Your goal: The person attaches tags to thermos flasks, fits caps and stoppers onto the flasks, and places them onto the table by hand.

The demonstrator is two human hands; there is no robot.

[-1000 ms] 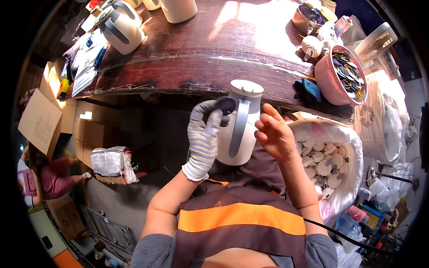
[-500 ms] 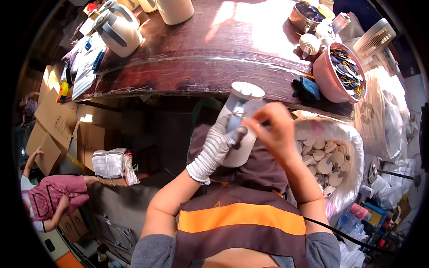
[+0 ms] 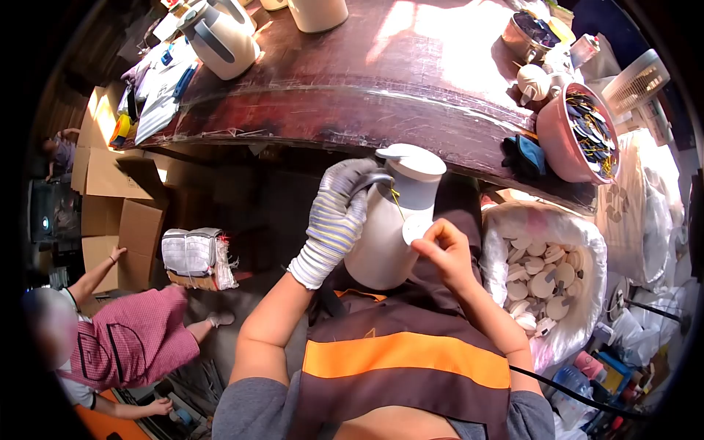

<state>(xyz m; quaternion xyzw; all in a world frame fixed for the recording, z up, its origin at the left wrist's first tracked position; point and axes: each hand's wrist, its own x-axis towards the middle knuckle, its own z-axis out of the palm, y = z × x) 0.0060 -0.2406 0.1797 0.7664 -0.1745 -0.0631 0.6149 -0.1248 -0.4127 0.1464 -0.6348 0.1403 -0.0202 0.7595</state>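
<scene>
A white jug (image 3: 385, 238) with a grey neck and a white lid stands tilted over my lap, below the table edge. My left hand (image 3: 341, 213), in a striped glove, is wrapped round the jug's grey handle (image 3: 372, 178). A yellow string (image 3: 397, 198) hangs from near the handle to a round white tag (image 3: 415, 229). The tag's right edge is pinched between the thumb and fingers of my bare right hand (image 3: 444, 251), in front of the jug's body.
More jugs (image 3: 220, 44) stand at the back left of the dark red table (image 3: 308, 110). A pink bowl of tags (image 3: 550, 139) sits at its right end. Below is a plastic-lined box of white discs (image 3: 594, 257). A co-worker (image 3: 139, 337) is at the left, touching cardboard.
My left hand has shifted onto the handle, and the jug has turned. The dark disc is gone from my left fingers; a white tag is in my right. The co-worker has come further into view.
</scene>
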